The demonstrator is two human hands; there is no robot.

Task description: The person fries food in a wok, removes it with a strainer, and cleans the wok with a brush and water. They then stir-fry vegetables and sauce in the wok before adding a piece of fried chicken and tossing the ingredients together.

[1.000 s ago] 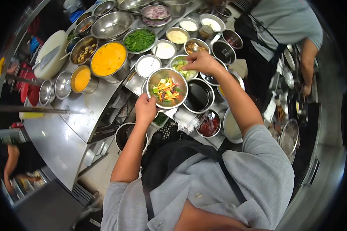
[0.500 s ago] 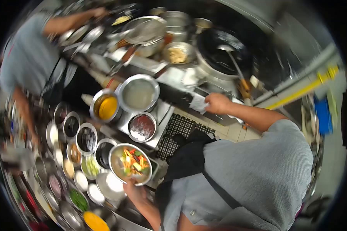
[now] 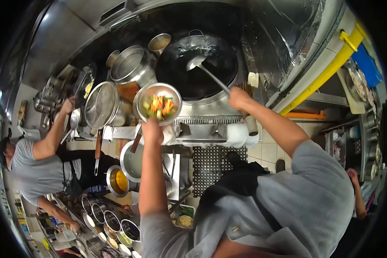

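My left hand (image 3: 153, 130) grips the near edge of a steel bowl (image 3: 159, 89), which hangs in front of the stove, left of the wok. Chopped vegetables (image 3: 162, 105) in orange, green and white lie in the bowl. My right hand (image 3: 240, 99) is closed around the handle of a long ladle (image 3: 211, 75). The ladle's scoop lies over the large black wok (image 3: 170, 75), which has a shiny surface near its back rim.
A strainer (image 3: 103, 102) and steel pots (image 3: 130, 64) stand left of the wok. Below them are a pot of pale liquid (image 3: 125, 160) and one of yellow liquid (image 3: 112, 184). A co-worker (image 3: 45, 167) works at the left. A yellow pipe (image 3: 318, 79) runs along the right.
My view has turned to the stove. The vegetable bowl has moved from beside the ingredient containers to the wok's left. My right hand has left the white cloth and taken hold of the ladle.
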